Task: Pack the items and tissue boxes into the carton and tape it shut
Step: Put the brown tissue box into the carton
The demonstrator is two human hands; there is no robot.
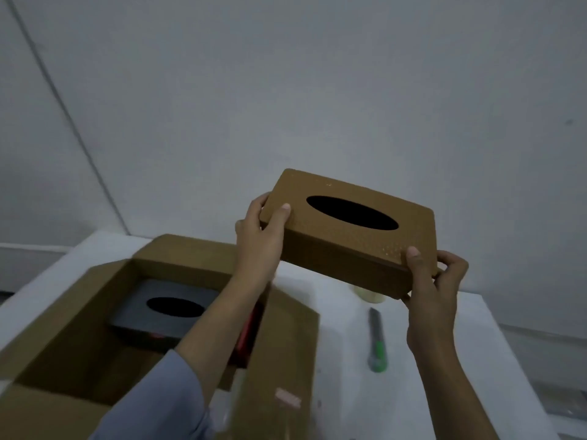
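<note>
Head view, right of centre: brown tissue box (346,236) held in the air, up and right of the open carton (286,328).
Fingers: left hand (259,236) and right hand (435,287) clasp opposite ends.
Carton, lower left: grey tissue box (158,315) inside.
Handling: likely light, stiff, crushable; hold by the ends.

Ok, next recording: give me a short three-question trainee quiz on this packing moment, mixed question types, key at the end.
1. True or false: the brown tissue box already lies inside the carton.
2. Which hand grips which end of the brown tissue box?
3. Multiple choice: what lies on the white table to the right of the carton? A) scissors B) a green-tipped utility knife C) a marker

Key
1. False: it is held up in the air, above the table; only the dark grey tissue box sits in the carton.
2. The left hand grips the left end, the right hand the right end.
3. B, the utility knife.
</note>
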